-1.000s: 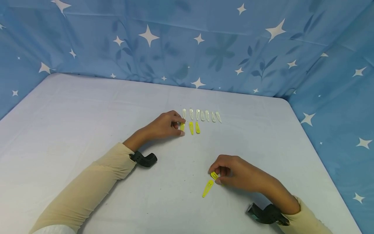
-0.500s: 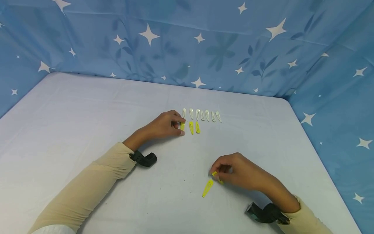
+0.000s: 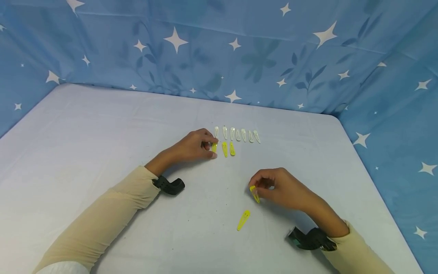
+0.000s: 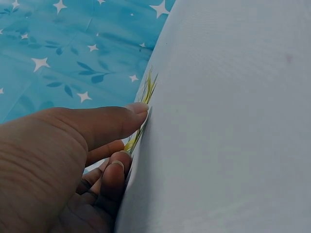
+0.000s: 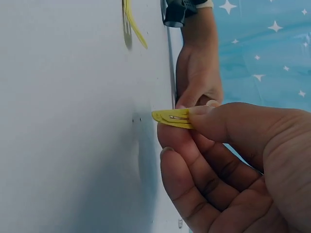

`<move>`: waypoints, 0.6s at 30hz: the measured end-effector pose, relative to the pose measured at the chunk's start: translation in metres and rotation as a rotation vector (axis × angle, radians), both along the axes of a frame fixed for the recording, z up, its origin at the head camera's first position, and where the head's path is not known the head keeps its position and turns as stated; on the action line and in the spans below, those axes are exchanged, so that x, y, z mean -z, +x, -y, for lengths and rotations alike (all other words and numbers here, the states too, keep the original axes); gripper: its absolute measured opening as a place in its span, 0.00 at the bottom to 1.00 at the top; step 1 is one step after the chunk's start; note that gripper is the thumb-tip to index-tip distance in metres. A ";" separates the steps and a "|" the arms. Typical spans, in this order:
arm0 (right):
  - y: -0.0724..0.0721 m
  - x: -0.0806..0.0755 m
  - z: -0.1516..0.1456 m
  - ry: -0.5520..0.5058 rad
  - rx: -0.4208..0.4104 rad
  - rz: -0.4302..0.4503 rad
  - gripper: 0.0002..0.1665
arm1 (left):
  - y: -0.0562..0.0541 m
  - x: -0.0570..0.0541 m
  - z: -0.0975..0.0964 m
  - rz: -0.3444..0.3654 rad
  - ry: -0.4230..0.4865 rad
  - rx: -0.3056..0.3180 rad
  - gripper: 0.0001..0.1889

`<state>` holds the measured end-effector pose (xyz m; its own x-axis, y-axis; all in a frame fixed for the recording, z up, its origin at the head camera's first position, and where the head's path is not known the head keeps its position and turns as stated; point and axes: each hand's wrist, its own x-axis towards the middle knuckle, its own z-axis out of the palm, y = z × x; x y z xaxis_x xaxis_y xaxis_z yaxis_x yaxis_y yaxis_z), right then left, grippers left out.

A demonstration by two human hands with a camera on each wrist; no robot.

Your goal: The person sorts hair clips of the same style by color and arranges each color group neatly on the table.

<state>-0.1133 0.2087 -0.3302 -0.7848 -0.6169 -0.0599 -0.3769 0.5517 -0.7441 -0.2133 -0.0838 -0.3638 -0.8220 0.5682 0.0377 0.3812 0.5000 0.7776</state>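
My right hand (image 3: 278, 188) pinches a yellow snap hair clip (image 3: 254, 194) between thumb and fingertips, raised off the table in the right wrist view, where the clip (image 5: 172, 118) shows its slotted side. My left hand (image 3: 195, 145) holds the leftmost yellow clip (image 3: 214, 147) of the near row at its two ends, thumb (image 4: 114, 119) on one end. Two more yellow clips lie to its right, one upright (image 3: 224, 149) and one beside it (image 3: 232, 148). Behind them runs a row of several whitish clips (image 3: 243, 135). Another yellow clip (image 3: 243, 220) lies alone nearer me.
A white cloth covers the table (image 3: 119, 125), and a blue star-patterned curtain (image 3: 205, 49) hangs along its back and right side. Each wrist wears a black camera on a strap, the left camera (image 3: 172, 187) and right camera (image 3: 304, 239).
My right hand has picked up a yellow clip from beside the lone one and moved it up and away from me. My left hand stays at the row.
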 end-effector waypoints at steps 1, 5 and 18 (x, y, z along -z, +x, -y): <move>-0.002 0.000 0.000 -0.009 0.005 -0.002 0.11 | 0.000 0.000 -0.001 -0.001 0.000 0.000 0.25; -0.010 0.001 0.001 -0.053 0.040 -0.015 0.11 | 0.000 0.001 -0.002 -0.009 -0.001 0.001 0.24; -0.033 0.004 0.001 -0.070 0.134 -0.019 0.06 | 0.000 0.000 -0.001 -0.004 -0.002 -0.002 0.25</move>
<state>-0.1466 0.2074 -0.3343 -0.8612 -0.5083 -0.0053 -0.3172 0.5455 -0.7758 -0.2130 -0.0823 -0.3637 -0.8228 0.5669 0.0398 0.3833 0.5020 0.7753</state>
